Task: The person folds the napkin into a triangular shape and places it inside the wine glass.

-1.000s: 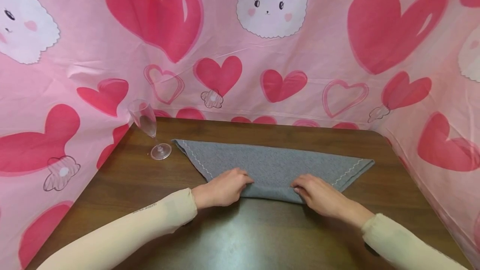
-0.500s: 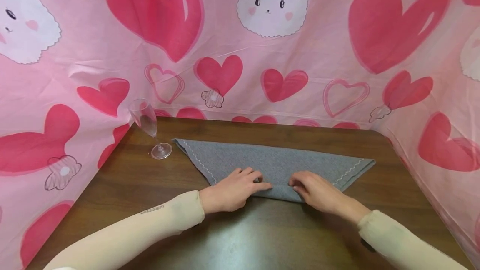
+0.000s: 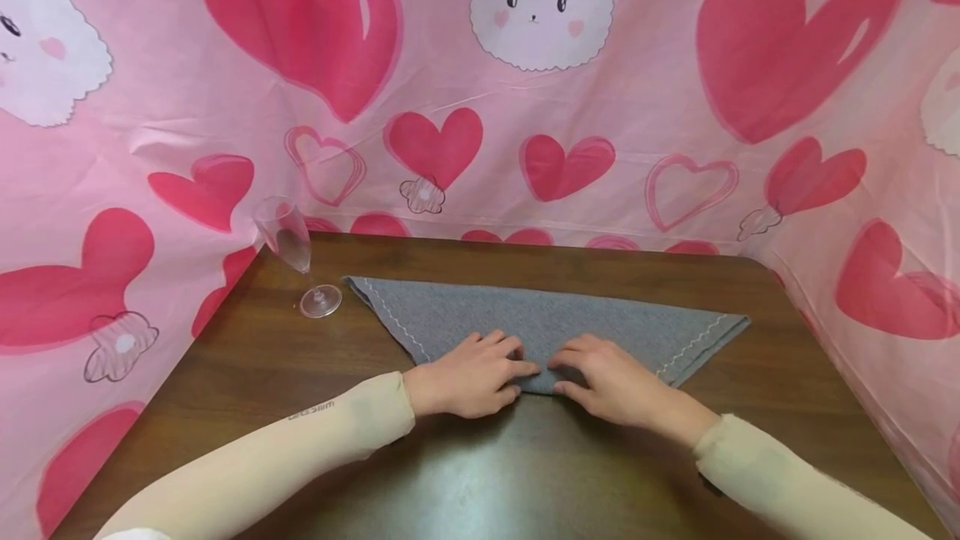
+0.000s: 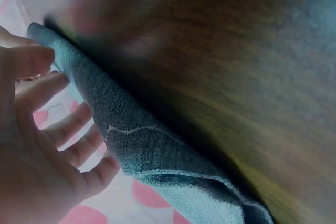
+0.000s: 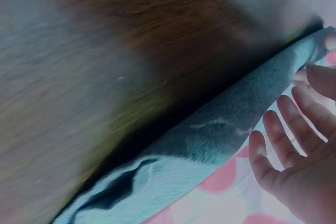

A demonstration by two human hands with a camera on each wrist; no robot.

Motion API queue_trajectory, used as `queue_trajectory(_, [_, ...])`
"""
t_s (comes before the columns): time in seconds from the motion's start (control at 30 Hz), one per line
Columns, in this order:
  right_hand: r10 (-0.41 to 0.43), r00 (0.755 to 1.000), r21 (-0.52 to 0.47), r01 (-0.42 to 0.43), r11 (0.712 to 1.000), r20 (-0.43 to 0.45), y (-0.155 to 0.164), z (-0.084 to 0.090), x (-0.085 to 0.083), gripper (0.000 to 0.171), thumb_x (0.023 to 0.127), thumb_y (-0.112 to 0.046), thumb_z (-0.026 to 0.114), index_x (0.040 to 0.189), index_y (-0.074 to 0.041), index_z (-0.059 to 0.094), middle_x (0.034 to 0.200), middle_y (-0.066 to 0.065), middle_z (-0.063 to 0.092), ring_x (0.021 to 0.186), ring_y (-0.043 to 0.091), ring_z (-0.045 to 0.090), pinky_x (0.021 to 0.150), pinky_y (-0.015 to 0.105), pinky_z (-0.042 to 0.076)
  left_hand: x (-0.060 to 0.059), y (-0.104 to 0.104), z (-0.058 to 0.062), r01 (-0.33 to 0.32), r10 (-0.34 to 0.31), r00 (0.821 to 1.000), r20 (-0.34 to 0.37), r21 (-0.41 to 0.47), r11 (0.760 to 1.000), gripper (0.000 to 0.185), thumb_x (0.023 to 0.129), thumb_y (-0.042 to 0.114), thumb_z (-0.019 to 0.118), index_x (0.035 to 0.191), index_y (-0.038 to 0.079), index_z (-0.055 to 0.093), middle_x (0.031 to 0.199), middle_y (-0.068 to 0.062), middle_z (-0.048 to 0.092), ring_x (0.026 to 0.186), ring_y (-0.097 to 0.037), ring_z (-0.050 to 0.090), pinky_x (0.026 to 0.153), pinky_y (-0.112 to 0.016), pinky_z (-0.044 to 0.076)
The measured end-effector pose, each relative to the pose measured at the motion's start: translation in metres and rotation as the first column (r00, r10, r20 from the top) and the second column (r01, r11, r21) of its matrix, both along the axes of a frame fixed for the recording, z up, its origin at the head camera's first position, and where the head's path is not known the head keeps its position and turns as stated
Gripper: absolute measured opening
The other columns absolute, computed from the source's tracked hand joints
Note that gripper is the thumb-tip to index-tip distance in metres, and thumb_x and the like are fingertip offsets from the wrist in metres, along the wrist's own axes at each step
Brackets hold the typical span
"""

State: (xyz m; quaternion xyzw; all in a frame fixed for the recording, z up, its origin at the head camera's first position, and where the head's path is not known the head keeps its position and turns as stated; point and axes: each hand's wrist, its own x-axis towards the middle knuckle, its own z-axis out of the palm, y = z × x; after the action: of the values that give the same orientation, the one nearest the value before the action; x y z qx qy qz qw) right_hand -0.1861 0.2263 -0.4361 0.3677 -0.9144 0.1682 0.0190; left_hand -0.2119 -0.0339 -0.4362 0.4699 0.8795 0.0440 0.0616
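A grey napkin (image 3: 547, 319) with white zigzag stitching lies folded into a wide, flat shape on the brown wooden table (image 3: 480, 473). Both hands rest on the middle of its near folded edge, almost touching each other. My left hand (image 3: 523, 380) lies flat with its fingers pointing right, and my right hand (image 3: 558, 373) mirrors it with its fingers pointing left. In the left wrist view the left hand (image 4: 47, 108) has straight, spread fingers over the napkin (image 4: 142, 145). The right wrist view shows the right hand (image 5: 294, 129) the same way above the cloth (image 5: 220, 129).
A clear champagne flute (image 3: 292, 252) stands at the table's far left corner, just left of the napkin's tip. A pink sheet (image 3: 450, 65) printed with hearts and bunnies walls in the table at the back and on both sides. Bare wood lies between me and the napkin.
Both hands have slid inward along the napkin's near fold, from apart to nearly touching at the middle. The napkin and the glass have stayed put.
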Motion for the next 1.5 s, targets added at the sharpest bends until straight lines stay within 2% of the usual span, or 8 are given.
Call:
queue_trajectory(0.2, [0.032,0.999,0.007,-0.032,0.999,-0.022,-0.009,-0.002,-0.004,0.022,0.094,-0.02,0.082,0.115,-0.011,0.078,0.113,-0.002,0.074,0.104,0.019,0.065,0.088,0.048,0.054,0.001,-0.001,-0.001,-0.01,0.01,1.0,-0.026,0.011,1.0,0.048,0.104,0.032,0.067,0.152,0.028,0.059,0.13,0.0,0.059,0.114,-0.02,0.054,0.089,-0.041,0.049])
queue_trajectory(0.3, [0.022,1.0,0.014,-0.022,1.0,-0.008,-0.012,-0.004,-0.006,0.023,0.094,-0.021,0.082,0.114,-0.011,0.078,0.112,-0.002,0.073,0.103,0.019,0.064,0.086,0.047,0.055,0.002,-0.001,-0.002,-0.016,0.017,0.999,-0.03,0.017,1.0,0.049,0.103,0.034,0.069,0.151,0.027,0.06,0.13,0.0,0.059,0.114,-0.02,0.054,0.09,-0.041,0.05])
queue_trajectory(0.57, [-0.017,0.999,0.007,0.017,1.0,0.044,-0.014,-0.002,-0.011,0.021,0.093,-0.021,0.083,0.111,-0.01,0.079,0.112,0.001,0.071,0.107,0.025,0.065,0.091,0.052,0.054,0.003,0.005,-0.001,-0.05,0.051,0.996,-0.072,0.009,0.999,0.046,0.1,0.039,0.074,0.142,0.022,0.068,0.13,0.0,0.06,0.115,-0.02,0.055,0.087,-0.041,0.049])
queue_trajectory(0.7, [-0.014,0.995,-0.023,0.017,1.0,0.1,-0.014,-0.001,-0.014,0.013,0.098,-0.01,0.074,0.109,-0.009,0.079,0.11,0.001,0.071,0.106,0.026,0.065,0.089,0.053,0.054,0.006,0.01,0.0,-0.052,0.054,0.994,-0.096,0.026,0.998,0.04,0.098,0.039,0.076,0.134,0.021,0.072,0.124,0.002,0.062,0.108,-0.018,0.056,0.083,-0.038,0.048])
queue_trajectory(0.83, [-0.025,0.984,-0.051,0.034,0.998,0.176,-0.014,0.002,-0.018,0.025,0.099,0.004,0.06,0.11,-0.008,0.079,0.109,0.002,0.071,0.107,0.027,0.064,0.09,0.053,0.053,0.009,0.016,-0.002,-0.041,0.049,0.988,-0.145,0.056,0.998,0.033,0.096,0.037,0.079,0.125,0.021,0.076,0.115,0.003,0.064,0.102,-0.017,0.058,0.079,-0.037,0.048])
queue_trajectory(1.03, [-0.023,0.966,-0.051,0.037,0.998,0.258,-0.017,0.006,-0.024,0.032,0.099,0.006,0.052,0.113,-0.007,0.079,0.111,0.003,0.071,0.109,0.029,0.064,0.093,0.053,0.051,0.009,0.018,-0.005,-0.044,0.058,0.983,-0.173,0.087,0.995,0.028,0.091,0.026,0.084,0.117,0.019,0.077,0.104,0.003,0.063,0.095,-0.018,0.06,0.074,-0.037,0.05])
queue_trajectory(1.27, [0.003,0.95,-0.079,0.022,0.997,0.311,-0.016,0.006,-0.031,0.033,0.098,0.006,0.051,0.109,-0.006,0.08,0.106,0.0,0.071,0.105,0.024,0.065,0.092,0.049,0.052,0.005,0.019,-0.009,-0.027,0.047,0.984,-0.17,0.116,0.993,0.019,0.095,0.017,0.077,0.114,0.016,0.078,0.1,0.0,0.064,0.088,-0.019,0.062,0.069,-0.036,0.053])
queue_trajectory(1.5, [-0.006,0.945,-0.075,0.033,0.997,0.328,-0.016,0.008,-0.032,0.031,0.097,0.005,0.053,0.109,-0.005,0.08,0.104,-0.001,0.071,0.101,0.019,0.065,0.089,0.044,0.053,0.002,0.022,-0.009,-0.046,0.066,0.985,-0.16,0.123,0.991,0.021,0.095,0.014,0.072,0.115,0.015,0.078,0.098,0.0,0.066,0.086,-0.019,0.064,0.07,-0.038,0.055])
